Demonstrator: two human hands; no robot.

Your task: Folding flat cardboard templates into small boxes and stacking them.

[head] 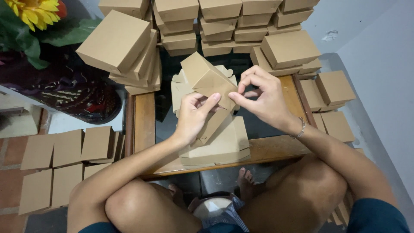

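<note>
Box [207, 77], brown cardboard and half folded, is held tilted above the middle of the counter [144, 121], between both hands; whether anything is inside it cannot be told. Under it lies a stack of flat blanks [224, 144] of the same card, their flaps sticking out at the edges, resting on the counter's dark glass top inside its wooden frame. The left hand [194, 116] comes up from below with the wrist bent, its fingers pressed against the lower flap of the box and its thumb on the near face, so this grip is pinching the flap. The right hand [263, 97] reaches in from the right, with a thin bracelet [300, 129] on the wrist; its thumb and forefinger are pressed together on the edge of the same flap, the other fingers curled loosely above. Finished boxes, all closed, stand in a high pile [215, 26] along the far side of the counter, with a leaning pile [129, 51] at far left and more boxes [332, 88] at the right by the wall. On the floor to the left, flat card sheets [64, 159] lie side by side. A sunflower [36, 11] shows in the top left corner. The person sits with bare knees on either side of the counter.
</note>
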